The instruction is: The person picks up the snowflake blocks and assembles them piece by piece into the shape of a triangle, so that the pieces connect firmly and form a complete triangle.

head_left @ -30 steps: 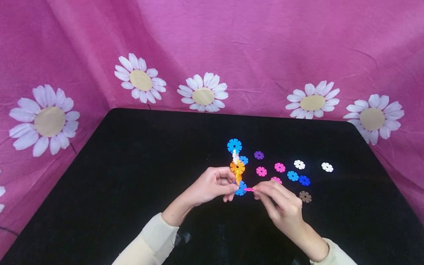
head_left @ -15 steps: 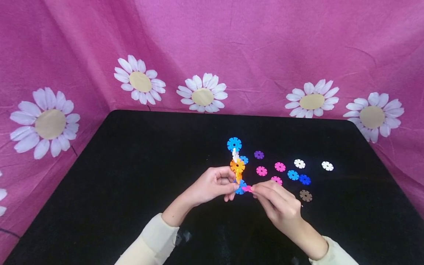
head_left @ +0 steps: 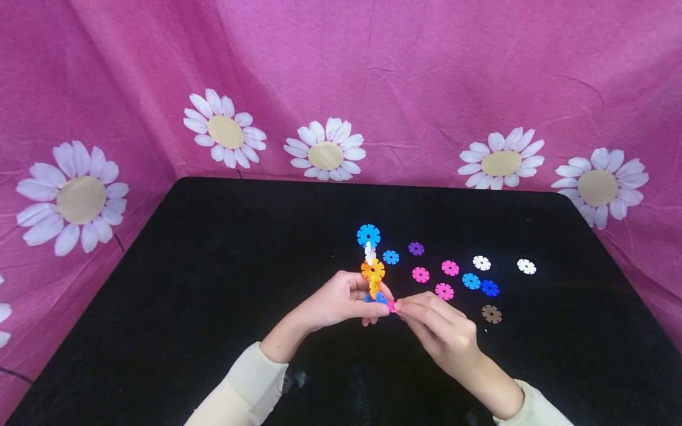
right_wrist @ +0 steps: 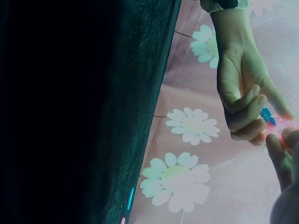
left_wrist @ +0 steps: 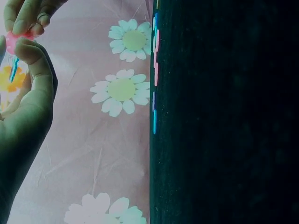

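My left hand point(head_left: 335, 303) grips a chain of slotted plastic discs by its lowest one, a blue disc point(head_left: 380, 299) partly hidden by the thumb. Above it the chain runs through a yellow disc point(head_left: 374, 287), an orange disc point(head_left: 372, 270) and an edge-on white disc point(head_left: 369, 253) to a light blue disc point(head_left: 368, 236). Between thumb and fingertips my right hand point(head_left: 447, 331) pinches a pink disc point(head_left: 391, 306) against the blue one. In the left wrist view the pink disc point(left_wrist: 16, 42) shows between both hands' fingers; how deep the slots sit together I cannot tell.
Loose discs lie flat to the right on the black table point(head_left: 240, 254): a purple disc point(head_left: 416, 248), several pink, blue and white ones, and a brown disc point(head_left: 491, 314) nearest my right hand. A pink cloth point(head_left: 405, 71) with printed daisies hangs behind the table.
The pink disc has moved left against the blue disc and tilted. The chain has shifted slightly left, and its lowest disc has turned from facing me. My right hand has followed leftward.
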A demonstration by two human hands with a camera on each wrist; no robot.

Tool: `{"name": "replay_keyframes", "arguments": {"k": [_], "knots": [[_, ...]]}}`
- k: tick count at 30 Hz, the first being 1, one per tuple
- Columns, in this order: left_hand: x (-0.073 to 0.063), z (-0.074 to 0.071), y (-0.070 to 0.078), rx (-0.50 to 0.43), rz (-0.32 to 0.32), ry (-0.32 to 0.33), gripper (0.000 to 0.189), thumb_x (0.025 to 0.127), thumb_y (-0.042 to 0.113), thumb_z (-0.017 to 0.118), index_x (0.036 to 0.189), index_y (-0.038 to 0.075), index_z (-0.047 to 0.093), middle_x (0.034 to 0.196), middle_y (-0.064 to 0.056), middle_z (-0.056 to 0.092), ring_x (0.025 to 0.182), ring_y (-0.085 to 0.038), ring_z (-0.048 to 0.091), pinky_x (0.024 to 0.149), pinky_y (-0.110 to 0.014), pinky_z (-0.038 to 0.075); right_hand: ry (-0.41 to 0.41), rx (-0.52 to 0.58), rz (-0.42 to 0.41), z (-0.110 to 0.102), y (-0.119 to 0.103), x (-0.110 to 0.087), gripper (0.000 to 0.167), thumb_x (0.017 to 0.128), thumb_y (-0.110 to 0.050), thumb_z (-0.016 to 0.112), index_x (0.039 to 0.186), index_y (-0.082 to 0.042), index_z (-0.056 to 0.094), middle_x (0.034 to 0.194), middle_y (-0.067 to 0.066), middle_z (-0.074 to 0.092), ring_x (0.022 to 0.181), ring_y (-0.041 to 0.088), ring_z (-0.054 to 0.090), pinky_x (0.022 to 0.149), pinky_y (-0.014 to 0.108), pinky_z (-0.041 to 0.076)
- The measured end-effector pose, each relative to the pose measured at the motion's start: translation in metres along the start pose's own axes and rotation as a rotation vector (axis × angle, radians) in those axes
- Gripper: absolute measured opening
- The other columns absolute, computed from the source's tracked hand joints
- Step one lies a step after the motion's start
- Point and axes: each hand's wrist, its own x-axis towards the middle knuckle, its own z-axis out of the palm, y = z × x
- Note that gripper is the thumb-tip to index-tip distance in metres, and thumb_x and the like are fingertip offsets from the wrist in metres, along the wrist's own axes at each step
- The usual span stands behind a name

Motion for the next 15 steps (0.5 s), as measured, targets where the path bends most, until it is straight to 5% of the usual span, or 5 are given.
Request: {"name": "replay_keyframes", "arguments": {"k": [8,11,15], "knots": [[0.0,-0.003,-0.001,0.019,0.01,0.015,0.022,0.091,0.012,0.068,0.108,-0.001,0.066,0.089,-0.032,0.066,0.076,-0.046,0.064,0.068,-0.021,0.055,-0.025,-0.009,0.065,-0.006,0.003,-0.001,0.032,0.091,-0.028,0.067,0.093,0.003,0.072,0.085,0.014,0.073,0.083,0.012,0.071,0.085,0.012,0.053],[-0.001,-0.006,0.0,0.005,0.005,0.042,0.022,0.09,0.013,0.068,0.108,-0.001,0.066,0.091,-0.033,0.065,0.077,-0.048,0.063,0.069,-0.022,0.055,-0.02,-0.078,0.188,-0.018,0.012,-0.003,0.037,0.09,-0.034,0.068,0.097,0.002,0.072,0.087,0.013,0.073,0.079,0.01,0.068,0.079,0.009,0.052],[-0.003,-0.01,0.002,-0.009,0.006,0.061,0.022,0.09,0.013,0.068,0.108,-0.001,0.065,0.092,-0.035,0.064,0.079,-0.051,0.062,0.069,-0.022,0.055,-0.104,-0.251,0.44,-0.036,0.032,-0.009,0.021,0.083,-0.014,0.077,0.098,-0.002,0.073,0.087,0.01,0.074,0.074,0.011,0.068,0.073,0.004,0.049]]}}
